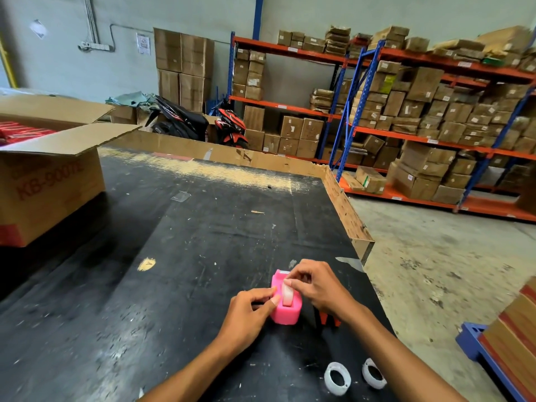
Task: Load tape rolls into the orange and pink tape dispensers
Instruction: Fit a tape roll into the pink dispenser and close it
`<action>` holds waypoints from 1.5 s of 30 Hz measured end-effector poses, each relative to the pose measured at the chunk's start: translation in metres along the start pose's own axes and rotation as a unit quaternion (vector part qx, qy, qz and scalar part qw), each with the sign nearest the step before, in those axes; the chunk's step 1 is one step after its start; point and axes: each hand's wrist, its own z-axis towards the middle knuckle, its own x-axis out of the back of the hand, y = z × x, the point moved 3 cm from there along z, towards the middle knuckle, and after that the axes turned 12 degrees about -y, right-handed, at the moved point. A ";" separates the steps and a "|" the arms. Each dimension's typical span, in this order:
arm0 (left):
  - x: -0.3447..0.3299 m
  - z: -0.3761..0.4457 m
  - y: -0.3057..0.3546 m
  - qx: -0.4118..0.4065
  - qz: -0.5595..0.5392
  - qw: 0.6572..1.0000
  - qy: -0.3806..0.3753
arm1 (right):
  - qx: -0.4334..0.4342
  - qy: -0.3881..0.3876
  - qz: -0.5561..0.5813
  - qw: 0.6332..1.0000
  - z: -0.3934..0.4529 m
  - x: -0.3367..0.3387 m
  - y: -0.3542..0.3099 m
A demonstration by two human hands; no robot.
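Observation:
A pink tape dispenser (285,313) stands on the black table (188,256) near its right edge. A clear tape roll (287,294) sits upright in its slot. My left hand (246,314) grips the dispenser's left side, thumb against it. My right hand (316,285) pinches the top of the roll from the right. The orange dispenser (329,320) is mostly hidden behind my right wrist. Two more white tape rolls (337,378) (374,373) lie flat near the table's front edge.
An open cardboard box (49,181) with red packs stands at the table's left. A cardboard lip (348,210) runs along the far and right edges. Shelves of boxes (420,117) and parked motorbikes (200,123) stand beyond. Stacked boxes on a blue pallet (478,340) sit at the right.

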 end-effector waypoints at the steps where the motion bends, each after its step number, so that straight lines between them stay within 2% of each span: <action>1: 0.000 0.000 -0.001 0.000 0.002 1.000 0.000 | -0.003 0.004 -0.002 1.000 0.004 0.002 0.001; 11: 0.001 0.003 -0.005 0.008 0.002 1.000 0.007 | -0.060 -0.016 0.026 0.998 0.044 0.015 0.011; 20: 0.001 0.002 -0.003 0.007 0.000 1.000 0.002 | -0.152 -0.092 0.077 0.981 0.057 0.007 0.027; 24: 0.001 0.002 -0.003 0.011 0.000 1.000 0.005 | -0.133 -0.032 0.091 0.987 0.057 0.010 0.020; 29: 0.002 0.003 -0.005 0.017 0.003 1.000 0.000 | -0.114 -0.087 0.043 0.989 0.044 0.006 0.015; 38: 0.002 0.009 -0.002 0.047 0.017 0.999 -0.017 | -0.111 -0.072 0.040 0.990 0.021 0.007 0.008; 45: 0.001 0.006 0.005 0.040 0.011 0.999 -0.033 | -0.109 -0.068 0.044 0.991 0.008 0.013 0.001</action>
